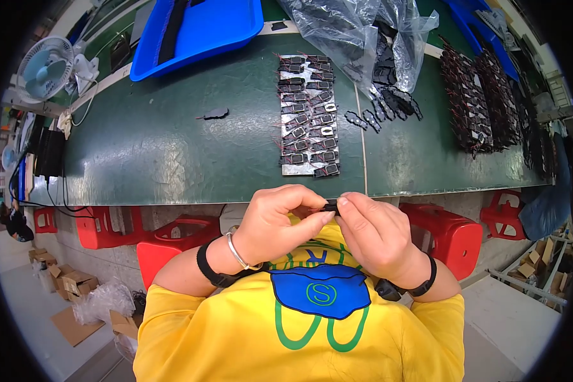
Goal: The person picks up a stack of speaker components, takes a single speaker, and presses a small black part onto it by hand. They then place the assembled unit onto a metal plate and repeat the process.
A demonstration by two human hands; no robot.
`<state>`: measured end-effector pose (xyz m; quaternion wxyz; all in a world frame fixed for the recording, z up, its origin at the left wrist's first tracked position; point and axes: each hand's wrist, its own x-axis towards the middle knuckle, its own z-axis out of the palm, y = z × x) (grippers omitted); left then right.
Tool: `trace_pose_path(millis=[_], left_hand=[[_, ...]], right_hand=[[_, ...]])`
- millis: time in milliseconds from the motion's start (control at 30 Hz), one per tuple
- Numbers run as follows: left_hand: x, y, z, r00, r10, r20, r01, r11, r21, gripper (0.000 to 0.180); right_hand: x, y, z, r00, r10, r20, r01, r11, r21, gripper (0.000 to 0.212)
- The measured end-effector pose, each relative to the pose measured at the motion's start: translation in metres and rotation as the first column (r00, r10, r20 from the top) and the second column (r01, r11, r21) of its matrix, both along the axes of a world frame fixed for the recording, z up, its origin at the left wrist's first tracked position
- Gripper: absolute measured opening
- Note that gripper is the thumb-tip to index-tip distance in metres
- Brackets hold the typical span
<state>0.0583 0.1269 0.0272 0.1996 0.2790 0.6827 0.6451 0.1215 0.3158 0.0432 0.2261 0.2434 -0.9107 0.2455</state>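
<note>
My left hand (274,219) and my right hand (375,232) meet just in front of the table's near edge. Between their pinched fingertips is a small black part (330,207) with thin red wires; the fingers cover most of it. Straight ahead on the green table (191,153) lies a light board (297,170) carrying two columns of small black rectangular parts with wires. One similar black piece (218,114) rests alone to the left. To the right of the board, several black strip-like pieces (398,102) spill from a clear plastic bag (344,32).
A blue tray (235,39) holding a dark strip stands at the far left. Dense rows of wired parts (468,108) fill the right side. Red stools (449,239) stand below the table edge. A fan (44,69) is at the left, and cardboard boxes (76,283) lie lower left.
</note>
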Motion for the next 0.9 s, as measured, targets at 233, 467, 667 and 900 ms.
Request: trace_pose_path(millis=[233, 467, 667, 900], left_hand=[[-0.002, -0.004, -0.009, 0.987, -0.009, 0.163, -0.014, 0.99, 0.143, 0.013], [-0.004, -0.007, -0.017, 0.982, -0.006, 0.19, -0.044, 0.965, 0.257, 0.01], [-0.008, -0.005, -0.017, 0.993, -0.008, -0.118, 0.031, 0.98, 0.196, 0.011], [-0.011, -0.005, -0.012, 0.955, -0.013, -0.296, 0.061, 0.986, 0.154, 0.014]], right_hand=[[-0.003, 0.002, 0.009, 0.979, -0.01, 0.203, 0.093, 0.91, -0.403, 0.036], [-0.003, 0.006, -0.004, 0.885, 0.199, 0.421, 0.102, 0.798, -0.593, 0.03], [-0.003, 0.004, -0.007, 0.903, 0.21, 0.374, 0.079, 0.775, -0.627, 0.023], [-0.006, 0.007, -0.008, 0.9, 0.238, 0.365, 0.039, 0.791, -0.611, 0.023]])
